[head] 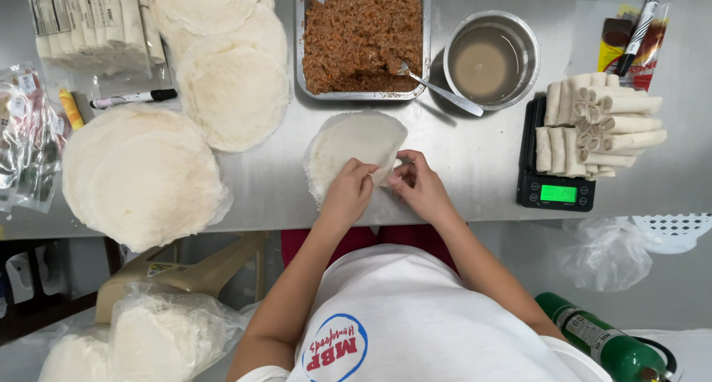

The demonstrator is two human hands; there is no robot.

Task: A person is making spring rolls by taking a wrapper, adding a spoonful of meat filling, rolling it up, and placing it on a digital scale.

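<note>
**Both hands on a round wrapper**

At the desk's (475,167) near edge, a thin white wrapper (348,148) lies flat. The left hand (347,193) and right hand (419,185) each close a pinching grip on its lower right edge, below the tray of filling (361,37).

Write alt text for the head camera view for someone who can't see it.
Seen from above, a left hand and right hand fold a round white wrapper on a steel table. Beyond it sit a tray of minced filling, a bowl of liquid, and finished rolls on a scale.
</note>
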